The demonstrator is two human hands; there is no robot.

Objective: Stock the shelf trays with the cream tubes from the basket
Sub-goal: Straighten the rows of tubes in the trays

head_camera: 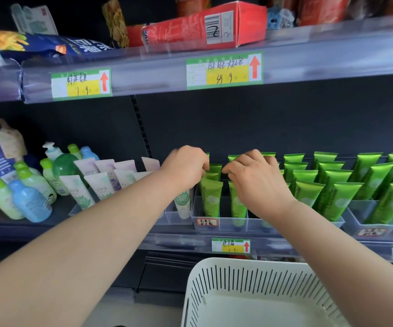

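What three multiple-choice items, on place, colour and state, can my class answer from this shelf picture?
1. Where is the white basket? A. On the top shelf. B. Below the lower shelf. C. Among the bottles.
2. What colour are the tubes at the left hand and right hand? A. Red. B. Purple. C. Green.
3. How do these tubes sit in the clear tray? A. Standing in rows, crimped end up. B. Heaped flat. C. Hung from hooks.
Key: B, its slatted wall shows under the lower shelf's edge; C, both hands' fingertips meet green tubes; A, their flat ends point up.
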